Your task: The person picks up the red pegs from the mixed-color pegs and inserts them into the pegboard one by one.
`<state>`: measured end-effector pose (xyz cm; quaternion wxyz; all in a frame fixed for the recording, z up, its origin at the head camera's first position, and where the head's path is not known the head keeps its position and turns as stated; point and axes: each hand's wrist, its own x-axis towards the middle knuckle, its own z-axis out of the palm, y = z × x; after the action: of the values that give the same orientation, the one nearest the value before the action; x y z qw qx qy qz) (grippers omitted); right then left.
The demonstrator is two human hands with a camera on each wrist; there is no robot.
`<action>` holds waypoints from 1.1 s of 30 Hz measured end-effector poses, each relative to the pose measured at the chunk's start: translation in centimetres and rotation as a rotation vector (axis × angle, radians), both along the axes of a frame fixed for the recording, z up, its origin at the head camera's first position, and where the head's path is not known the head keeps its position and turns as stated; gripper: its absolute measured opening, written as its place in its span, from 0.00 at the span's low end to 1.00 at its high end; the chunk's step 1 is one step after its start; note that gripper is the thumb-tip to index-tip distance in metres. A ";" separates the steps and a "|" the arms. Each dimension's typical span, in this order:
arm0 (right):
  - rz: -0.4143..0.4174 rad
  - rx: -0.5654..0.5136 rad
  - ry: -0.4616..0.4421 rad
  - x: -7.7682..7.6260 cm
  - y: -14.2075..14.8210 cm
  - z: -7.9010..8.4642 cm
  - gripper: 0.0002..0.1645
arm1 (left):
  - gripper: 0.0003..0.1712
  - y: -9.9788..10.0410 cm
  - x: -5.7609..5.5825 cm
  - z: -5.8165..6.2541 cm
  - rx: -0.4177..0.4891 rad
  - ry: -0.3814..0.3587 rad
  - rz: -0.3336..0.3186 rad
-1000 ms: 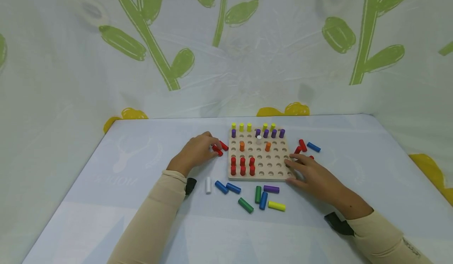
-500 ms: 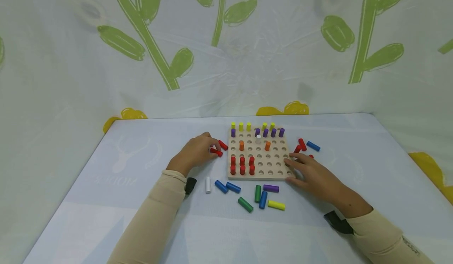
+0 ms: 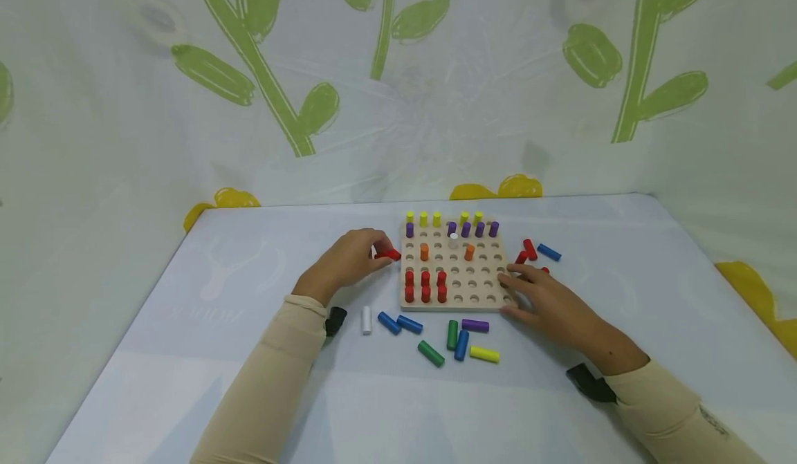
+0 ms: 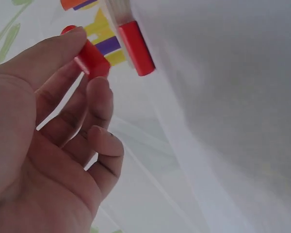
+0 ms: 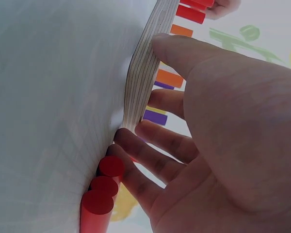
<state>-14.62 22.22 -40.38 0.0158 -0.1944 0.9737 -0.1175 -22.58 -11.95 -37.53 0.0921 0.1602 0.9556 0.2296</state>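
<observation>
My left hand (image 3: 350, 260) pinches a red peg (image 4: 93, 60) between thumb and fingers, just left of the wooden pegboard (image 3: 482, 298). A second red peg (image 4: 137, 48) lies close by, next to the board's left side. My right hand (image 3: 557, 306) rests against the board's right edge near the front corner, with its thumb (image 5: 172, 51) on the board's side and the other fingers extended along it. Yellow, purple, orange, white and red pegs stand upright in the board's holes; the red ones (image 3: 425, 294) fill places at the front left.
Loose pegs lie in front of the board: white (image 3: 366, 320), blue (image 3: 389, 323), green (image 3: 431, 353), purple (image 3: 475, 326) and yellow (image 3: 484, 354). Right of the board lie red pegs (image 3: 529, 249) and a blue peg (image 3: 549, 252). A leaf-patterned curtain (image 3: 473, 104) stands behind the table.
My left hand has picked up a red peg from beside the board and shifted slightly right and away from me. The right hand stays at the board's edge.
</observation>
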 end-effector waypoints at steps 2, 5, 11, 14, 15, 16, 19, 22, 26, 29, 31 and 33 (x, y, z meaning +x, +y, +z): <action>0.001 -0.001 0.005 0.0 0.0 0.1 0.38 | 0.12 0.3 0.2 0.3 0.020 0.015 -0.009; 0.003 -0.002 0.013 0.0 0.0 0.0 0.38 | 0.17 0.7 0.7 0.9 0.038 0.050 -0.035; 0.002 0.001 0.016 0.0 0.0 -0.2 0.38 | 0.24 1.7 1.5 1.5 0.062 0.101 -0.082; -0.002 0.003 0.014 0.1 0.0 -0.1 0.38 | 0.23 2.1 1.9 1.7 0.083 0.121 -0.102; 0.000 0.003 0.013 0.1 0.0 -0.1 0.38 | 0.22 2.2 2.0 1.8 0.092 0.127 -0.108; 0.000 0.004 0.012 0.1 0.0 -0.1 0.38 | 0.22 2.3 2.1 1.8 0.101 0.135 -0.115; 0.003 0.004 0.015 0.0 0.0 -0.2 0.38 | 0.22 2.7 2.4 1.9 0.127 0.163 -0.144; 0.017 0.005 0.026 0.0 0.1 -0.2 0.38 | 0.21 3.2 2.8 2.1 0.150 0.189 -0.164; 0.029 0.003 0.031 -0.1 0.1 -0.2 0.37 | 0.19 3.9 3.3 2.3 0.155 0.197 -0.189; 0.024 -0.002 0.027 0.0 0.0 -0.2 0.38 | 0.20 4.6 3.7 2.5 0.141 0.193 -0.214; 0.019 -0.003 0.026 0.0 0.0 -0.2 0.38 | 0.20 5.0 3.8 2.6 0.133 0.192 -0.228; 0.017 -0.006 0.022 0.0 0.0 -0.2 0.38 | 0.21 5.4 3.9 2.7 0.125 0.195 -0.237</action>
<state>-14.62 22.23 -40.57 0.0057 -0.2039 0.9718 -0.1181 -18.65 -6.53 -34.78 0.0152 0.2988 0.9183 0.2593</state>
